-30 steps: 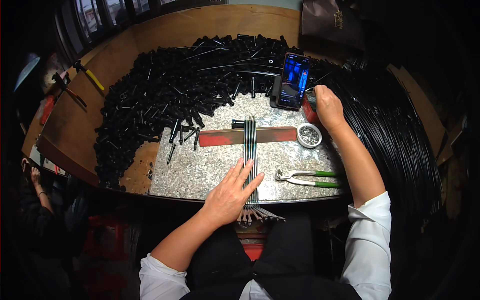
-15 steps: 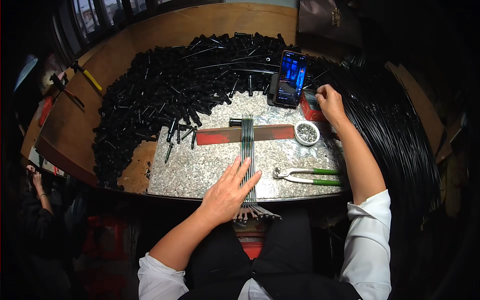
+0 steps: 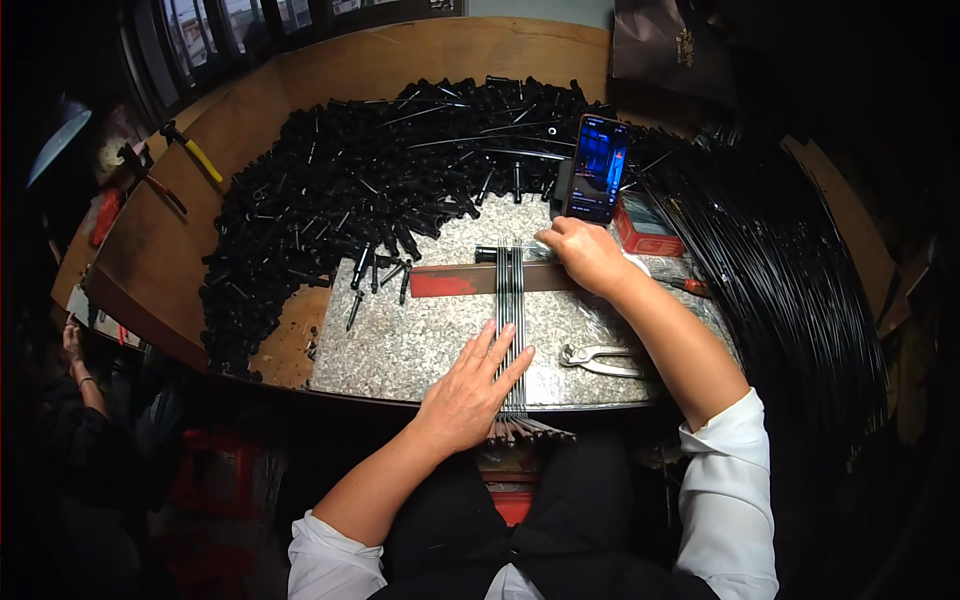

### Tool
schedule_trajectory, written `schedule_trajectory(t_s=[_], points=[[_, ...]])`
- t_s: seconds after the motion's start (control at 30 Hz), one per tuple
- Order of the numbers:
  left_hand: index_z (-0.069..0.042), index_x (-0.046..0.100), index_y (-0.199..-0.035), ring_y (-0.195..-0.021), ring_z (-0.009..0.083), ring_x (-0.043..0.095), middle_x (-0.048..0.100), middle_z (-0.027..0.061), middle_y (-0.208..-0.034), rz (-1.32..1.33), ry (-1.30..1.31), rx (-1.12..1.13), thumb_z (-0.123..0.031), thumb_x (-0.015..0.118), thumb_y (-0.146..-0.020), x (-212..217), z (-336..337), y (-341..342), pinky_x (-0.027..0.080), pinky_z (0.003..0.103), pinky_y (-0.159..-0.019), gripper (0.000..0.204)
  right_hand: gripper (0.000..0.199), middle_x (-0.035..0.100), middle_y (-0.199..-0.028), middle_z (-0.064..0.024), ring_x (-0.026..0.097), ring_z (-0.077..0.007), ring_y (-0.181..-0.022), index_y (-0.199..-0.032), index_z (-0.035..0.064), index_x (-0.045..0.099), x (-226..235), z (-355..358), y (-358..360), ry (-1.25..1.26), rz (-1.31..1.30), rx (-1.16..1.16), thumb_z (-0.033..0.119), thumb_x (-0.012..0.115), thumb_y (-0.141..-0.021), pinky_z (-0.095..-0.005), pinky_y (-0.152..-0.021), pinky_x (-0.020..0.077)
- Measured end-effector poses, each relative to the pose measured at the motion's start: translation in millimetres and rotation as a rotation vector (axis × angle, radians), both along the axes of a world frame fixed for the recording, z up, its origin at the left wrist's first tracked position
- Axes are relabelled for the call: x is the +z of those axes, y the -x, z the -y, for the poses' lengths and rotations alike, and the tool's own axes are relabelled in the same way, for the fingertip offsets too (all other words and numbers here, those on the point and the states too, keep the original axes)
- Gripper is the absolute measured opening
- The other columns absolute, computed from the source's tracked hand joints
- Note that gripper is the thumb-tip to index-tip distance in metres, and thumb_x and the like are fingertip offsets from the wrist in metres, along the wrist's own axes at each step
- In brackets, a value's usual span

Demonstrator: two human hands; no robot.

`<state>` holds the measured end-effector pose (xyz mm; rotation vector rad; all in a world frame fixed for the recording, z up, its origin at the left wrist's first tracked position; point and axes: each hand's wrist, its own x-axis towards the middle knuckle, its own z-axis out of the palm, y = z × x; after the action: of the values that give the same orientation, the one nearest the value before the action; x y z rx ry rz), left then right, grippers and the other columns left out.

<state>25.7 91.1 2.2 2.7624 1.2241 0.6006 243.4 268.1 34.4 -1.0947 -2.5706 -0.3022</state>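
Observation:
My left hand (image 3: 468, 392) lies with fingers stretched over a row of thin dark rods (image 3: 510, 290), holding them down side by side. The rods' far ends rest across a flat red-brown bar (image 3: 445, 281). Their near ends fan out past the edge of the speckled stone slab (image 3: 375, 350). Just right of the far rod tips is my right hand (image 3: 592, 258), thumb and fingers pinched together; anything between them is too small to make out. A short black cylinder (image 3: 486, 254) sits behind the bar. My right hand and forearm mostly hide the white bowl of small metal bits.
Pincers (image 3: 600, 361) lie on the slab, handles under my right forearm. A phone (image 3: 598, 170) stands beside a red box (image 3: 650, 237). Black tubular parts (image 3: 330, 190) are heaped behind; long black rods (image 3: 770, 260) fill the right. Another person's hand (image 3: 75, 345) shows far left.
My right hand has come from beside the red box, left and nearer to me, to the far tips of the rods. My left hand stays on the rods; the whole view has shifted slightly.

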Motion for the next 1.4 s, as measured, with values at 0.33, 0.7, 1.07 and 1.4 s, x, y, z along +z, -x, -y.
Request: schedule_trajectory(t_s=[0.33, 0.7, 1.07, 1.4], points=[[-0.005, 0.039, -0.138, -0.132, 0.0433, 0.032, 0.035, 0.0263, -0.141, 0.014, -0.017, -0.005, -0.001, 0.053, -0.077, -1.0, -0.8, 0.9, 0.031, 0.050, -0.107, 0.063, 0.026, 0.058, -0.084, -0.0088, 0.061, -0.0264, -0.082, -0.103, 0.0125, 0.066, -4.6, -0.7, -0.3, -0.059, 0.080, -0.059, 0.012, 0.056, -0.079, -0.0388, -0.063, 0.0504], [-0.004, 0.039, -0.138, -0.133, 0.0431, 0.031, 0.034, 0.0263, -0.141, 0.006, 0.004, -0.012, 0.000, 0.054, -0.075, 0.1, -0.9, 0.8, 0.030, 0.050, -0.107, 0.065, 0.030, 0.057, -0.084, -0.0084, 0.060, -0.0246, -0.084, -0.107, 0.0127, 0.066, -3.3, 3.5, 1.8, -0.074, 0.092, -0.056, 0.011, 0.055, -0.080, -0.0375, -0.066, 0.0507], [-0.003, 0.039, -0.138, -0.132, 0.0432, 0.031, 0.034, 0.0263, -0.141, 0.002, -0.005, -0.010, 0.000, 0.054, -0.075, 0.4, -0.6, 0.7, 0.030, 0.050, -0.108, 0.065, 0.036, 0.058, -0.087, -0.0094, 0.060, -0.0251, -0.085, -0.112, 0.0139, 0.065, -4.8, 4.8, 5.9, -0.090, 0.079, -0.026, 0.010, 0.052, -0.079, -0.0373, -0.070, 0.0510], [-0.002, 0.039, -0.137, -0.133, 0.0434, 0.031, 0.034, 0.0272, -0.140, 0.010, 0.011, -0.016, 0.001, 0.055, -0.073, 0.4, -0.9, 0.6, 0.030, 0.050, -0.108, 0.066, 0.035, 0.057, -0.089, -0.0088, 0.059, -0.0247, -0.086, -0.112, 0.0130, 0.064, -6.7, 5.2, 12.2, -0.091, 0.048, -0.015, 0.009, 0.052, -0.080, -0.0366, -0.071, 0.0507]])
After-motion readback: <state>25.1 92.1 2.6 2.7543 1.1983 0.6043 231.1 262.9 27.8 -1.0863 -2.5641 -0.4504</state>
